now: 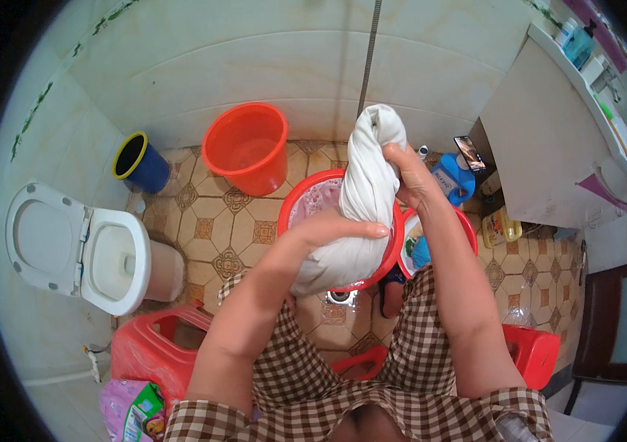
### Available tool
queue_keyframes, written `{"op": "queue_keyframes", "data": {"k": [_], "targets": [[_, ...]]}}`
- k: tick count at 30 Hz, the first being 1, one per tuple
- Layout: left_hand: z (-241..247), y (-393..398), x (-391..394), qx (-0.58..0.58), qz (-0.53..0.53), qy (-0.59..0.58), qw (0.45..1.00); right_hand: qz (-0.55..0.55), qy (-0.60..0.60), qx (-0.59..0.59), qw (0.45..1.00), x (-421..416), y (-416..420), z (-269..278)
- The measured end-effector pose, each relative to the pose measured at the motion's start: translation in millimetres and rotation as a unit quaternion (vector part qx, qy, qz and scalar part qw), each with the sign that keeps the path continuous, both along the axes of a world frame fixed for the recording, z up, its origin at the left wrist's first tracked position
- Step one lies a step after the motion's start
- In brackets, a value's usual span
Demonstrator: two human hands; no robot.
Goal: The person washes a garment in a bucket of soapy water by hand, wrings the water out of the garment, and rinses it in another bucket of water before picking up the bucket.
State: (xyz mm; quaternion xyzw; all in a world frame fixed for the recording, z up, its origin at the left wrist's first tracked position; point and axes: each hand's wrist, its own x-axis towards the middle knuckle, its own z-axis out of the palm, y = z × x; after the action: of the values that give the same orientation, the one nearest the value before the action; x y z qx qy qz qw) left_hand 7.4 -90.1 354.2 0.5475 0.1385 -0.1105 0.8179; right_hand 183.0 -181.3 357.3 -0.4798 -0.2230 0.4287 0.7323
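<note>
A thick roll of twisted white cloth (371, 188) rises at a slant over a red basin (285, 212). My left hand (341, 227) grips its lower part, thumb across the front. Higher up, my right hand (410, 171) is closed around the other side, near the folded top. The loose lower end of the cloth bulges below my left hand and hangs over the near rim. Soapy water with foam (313, 201) shows in the basin left of the cloth. The fingers of my left hand are hidden behind the fabric.
An orange-red bucket (264, 171) and a blue bin (150, 168) stand by the far wall. To the left is a toilet (139, 259). On the right are another basin (471, 235) holding items, a blue jug (451, 179) and a phone (471, 153). A floor drain (341, 297) lies below.
</note>
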Motion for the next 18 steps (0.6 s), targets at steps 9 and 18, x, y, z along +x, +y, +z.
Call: {"op": "queue_keyframes", "data": {"k": [9, 18], "targets": [[-27, 3, 17, 0.099, 0.064, -0.075, 0.99, -0.05, -0.16, -0.071, 0.983, 10, 24, -37], [-19, 7, 13, 0.063, 0.129, -0.16, 0.977, -0.081, -0.09, -0.099, 0.988, 4, 21, -23]]}}
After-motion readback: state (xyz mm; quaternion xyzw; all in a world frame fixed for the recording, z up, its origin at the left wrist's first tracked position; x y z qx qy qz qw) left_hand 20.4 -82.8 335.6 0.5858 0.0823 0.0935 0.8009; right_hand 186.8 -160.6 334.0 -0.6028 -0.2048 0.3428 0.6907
